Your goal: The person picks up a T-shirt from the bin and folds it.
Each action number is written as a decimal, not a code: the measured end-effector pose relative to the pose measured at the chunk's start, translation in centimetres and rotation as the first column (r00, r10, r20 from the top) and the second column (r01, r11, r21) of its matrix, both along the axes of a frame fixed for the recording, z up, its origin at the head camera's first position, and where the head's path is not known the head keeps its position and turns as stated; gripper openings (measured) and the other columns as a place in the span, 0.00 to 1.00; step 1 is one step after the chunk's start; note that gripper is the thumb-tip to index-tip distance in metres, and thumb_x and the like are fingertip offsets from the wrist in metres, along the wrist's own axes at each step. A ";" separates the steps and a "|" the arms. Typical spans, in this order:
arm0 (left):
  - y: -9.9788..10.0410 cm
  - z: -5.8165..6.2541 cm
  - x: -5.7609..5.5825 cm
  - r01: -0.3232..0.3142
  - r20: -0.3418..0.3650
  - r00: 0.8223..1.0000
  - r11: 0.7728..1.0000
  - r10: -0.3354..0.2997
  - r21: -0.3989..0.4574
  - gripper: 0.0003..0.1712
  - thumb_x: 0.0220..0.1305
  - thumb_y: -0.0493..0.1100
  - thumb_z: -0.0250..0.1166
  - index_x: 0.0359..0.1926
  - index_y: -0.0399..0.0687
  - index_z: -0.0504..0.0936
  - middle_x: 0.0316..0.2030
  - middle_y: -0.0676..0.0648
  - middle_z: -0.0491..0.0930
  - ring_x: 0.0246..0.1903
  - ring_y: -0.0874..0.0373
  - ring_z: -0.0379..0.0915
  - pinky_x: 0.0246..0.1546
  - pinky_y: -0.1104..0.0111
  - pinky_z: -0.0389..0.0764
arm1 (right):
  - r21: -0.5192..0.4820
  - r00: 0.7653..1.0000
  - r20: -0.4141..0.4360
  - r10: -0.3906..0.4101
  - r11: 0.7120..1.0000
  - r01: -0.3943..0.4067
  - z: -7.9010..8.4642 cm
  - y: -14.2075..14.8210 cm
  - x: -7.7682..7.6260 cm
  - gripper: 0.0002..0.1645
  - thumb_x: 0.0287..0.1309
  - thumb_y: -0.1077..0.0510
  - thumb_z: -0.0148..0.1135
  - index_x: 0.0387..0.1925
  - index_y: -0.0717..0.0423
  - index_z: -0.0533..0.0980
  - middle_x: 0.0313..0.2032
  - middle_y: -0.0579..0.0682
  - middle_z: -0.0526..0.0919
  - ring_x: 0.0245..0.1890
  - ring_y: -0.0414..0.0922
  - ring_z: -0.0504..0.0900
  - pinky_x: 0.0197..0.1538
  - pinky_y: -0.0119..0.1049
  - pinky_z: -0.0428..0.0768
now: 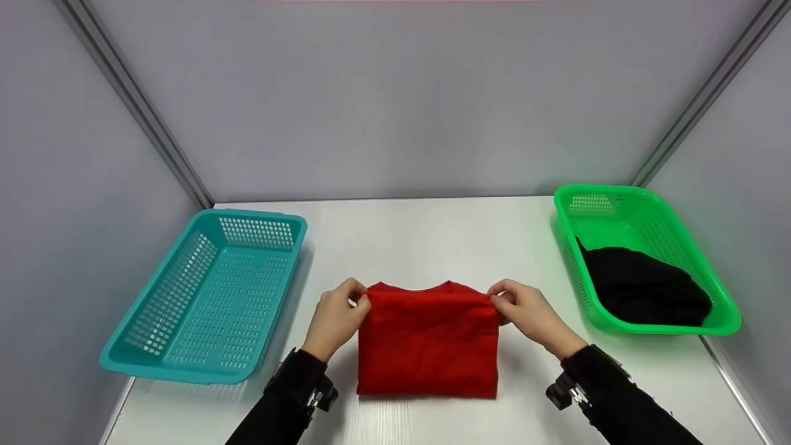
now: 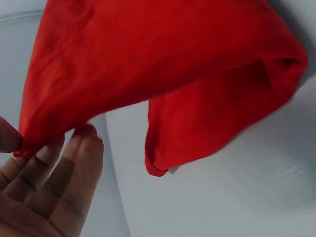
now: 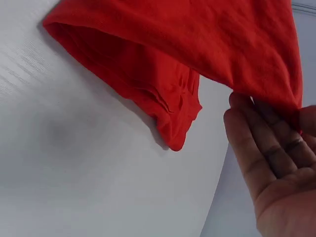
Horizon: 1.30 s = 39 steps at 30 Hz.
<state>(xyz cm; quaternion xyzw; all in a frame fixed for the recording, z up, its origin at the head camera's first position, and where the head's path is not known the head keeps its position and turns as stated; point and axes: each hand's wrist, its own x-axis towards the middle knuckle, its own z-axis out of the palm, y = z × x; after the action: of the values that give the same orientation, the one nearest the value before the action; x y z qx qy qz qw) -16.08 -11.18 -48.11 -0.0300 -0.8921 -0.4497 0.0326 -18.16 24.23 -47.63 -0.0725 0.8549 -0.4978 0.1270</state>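
A red garment (image 1: 427, 346), folded into a rough rectangle, lies on the white table in front of me. My left hand (image 1: 338, 315) pinches its upper left corner between thumb and fingers. At the opposite upper corner my right hand (image 1: 532, 312) pinches the cloth in the same way. Both wrist views show the top layer of the red cloth (image 2: 163, 44) raised off the layer beneath, with a fold joining them at the near edge. In the right wrist view, the lower layer (image 3: 163, 98) rests crumpled on the table. What kind of garment it is cannot be told for sure.
To the left stands a teal plastic basket (image 1: 290, 266) with nothing in it. A green basket (image 1: 686, 241) at the right holds black cloth (image 1: 646, 287). Grey panels (image 1: 401, 99) enclose the white table (image 1: 432, 228) at the back and sides.
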 end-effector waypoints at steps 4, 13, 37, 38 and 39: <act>0.4 -0.8 -1.1 -0.053 -0.020 0.998 0.992 0.051 -0.115 0.05 0.68 0.39 0.60 0.38 0.48 0.83 0.31 0.51 0.82 0.26 0.58 0.72 0.30 0.64 0.76 | 0.114 0.998 -0.048 -0.043 0.992 0.048 -0.9 -0.9 -1.4 0.07 0.71 0.64 0.56 0.43 0.62 0.79 0.29 0.51 0.85 0.29 0.46 0.84 0.37 0.39 0.84; 1.1 -2.6 -2.9 -0.087 -0.021 0.996 0.961 0.085 -0.264 0.05 0.69 0.38 0.62 0.38 0.44 0.84 0.35 0.47 0.79 0.36 0.49 0.79 0.36 0.56 0.81 | 0.270 0.988 -0.150 -0.037 0.960 0.077 -2.7 -1.9 -3.1 0.06 0.69 0.66 0.56 0.41 0.63 0.79 0.28 0.53 0.85 0.28 0.46 0.83 0.34 0.36 0.78; 0.9 -6.6 -1.4 0.164 -0.044 0.963 0.708 -0.266 -0.687 0.20 0.71 0.47 0.63 0.61 0.49 0.82 0.61 0.44 0.79 0.59 0.40 0.72 0.54 0.49 0.79 | 0.640 0.878 -0.257 0.403 0.752 -0.158 -6.9 -2.5 -0.5 0.24 0.71 0.60 0.60 0.65 0.65 0.75 0.65 0.63 0.77 0.69 0.63 0.72 0.69 0.59 0.69; 0.8 -6.8 -1.2 0.191 -0.001 0.964 0.694 -0.266 -0.694 0.23 0.72 0.49 0.62 0.64 0.49 0.81 0.64 0.45 0.77 0.62 0.39 0.70 0.57 0.47 0.77 | 0.659 0.878 -0.240 0.414 0.734 -0.166 -7.2 -2.5 -0.4 0.26 0.71 0.59 0.60 0.66 0.65 0.74 0.67 0.64 0.75 0.70 0.63 0.70 0.70 0.59 0.68; 0.7 -7.1 -1.1 0.212 0.039 0.965 0.684 -0.260 -0.697 0.25 0.72 0.51 0.62 0.66 0.49 0.79 0.68 0.45 0.74 0.65 0.37 0.68 0.59 0.45 0.75 | 0.671 0.880 -0.227 0.417 0.722 -0.169 -7.5 -2.4 -0.2 0.27 0.72 0.57 0.59 0.67 0.66 0.73 0.68 0.64 0.74 0.70 0.64 0.69 0.70 0.60 0.67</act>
<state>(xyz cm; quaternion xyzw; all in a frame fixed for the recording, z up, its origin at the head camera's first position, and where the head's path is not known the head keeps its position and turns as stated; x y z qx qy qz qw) -17.17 -10.48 -55.25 -0.1688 -0.9823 -0.0805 -0.0110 -18.37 21.83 -55.10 -0.2530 0.9565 -0.1312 0.0622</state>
